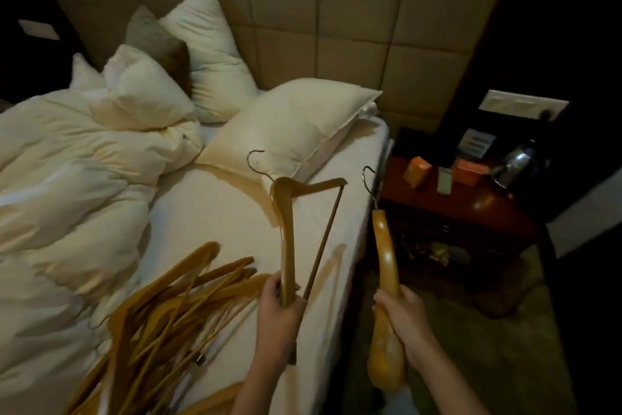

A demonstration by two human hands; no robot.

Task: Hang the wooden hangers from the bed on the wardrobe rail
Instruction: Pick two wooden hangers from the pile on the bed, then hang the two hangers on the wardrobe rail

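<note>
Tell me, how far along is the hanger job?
Early, it seems. The left hand holds a tan wooden hanger with a crossbar, the right hand a thick glossy wooden hanger. A big pile of wooden hangers remains on the white bed. No wardrobe rail shows.

The hanger [288, 236] in my left hand [276, 307] was smooth wood with a thin metal hook; the one [387, 266] in my right hand [405, 320] was glossy varnished wood. The bed [229, 212] sheet looked matt cloth.
</note>
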